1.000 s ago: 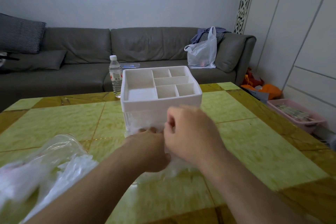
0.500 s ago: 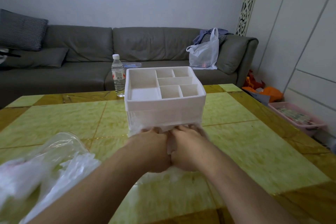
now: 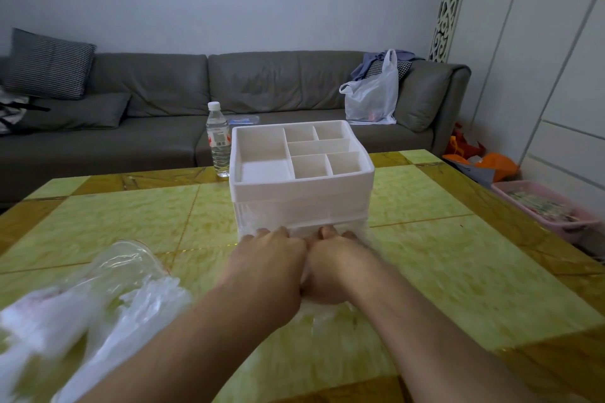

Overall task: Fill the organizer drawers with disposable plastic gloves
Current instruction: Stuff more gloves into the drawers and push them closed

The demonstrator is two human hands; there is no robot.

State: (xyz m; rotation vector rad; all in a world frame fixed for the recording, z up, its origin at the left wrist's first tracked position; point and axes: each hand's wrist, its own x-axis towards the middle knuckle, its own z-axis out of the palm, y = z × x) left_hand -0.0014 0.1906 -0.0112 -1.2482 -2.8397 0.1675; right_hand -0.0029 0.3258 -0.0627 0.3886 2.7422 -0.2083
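Hands are seen side by side at the base of the white organizer (image 3: 301, 173), which stands on the green and yellow table (image 3: 442, 252). The left hand (image 3: 268, 263) and the right hand (image 3: 330, 267) touch each other, and both lie on clear plastic gloves (image 3: 355, 232) bunched at the organizer's low front, where a drawer would be. The fingers of both hands are stretched forward and pressed onto the plastic; their tips are hidden in it. Whether the drawer is pulled out cannot be told. More gloves spill from a clear bag (image 3: 108, 285) lying at the near left of the table, blurred. A water bottle (image 3: 218, 139) stands just behind the organizer's left corner. Beyond the table a grey sofa (image 3: 163, 101) carries a white carrier bag (image 3: 373, 95).
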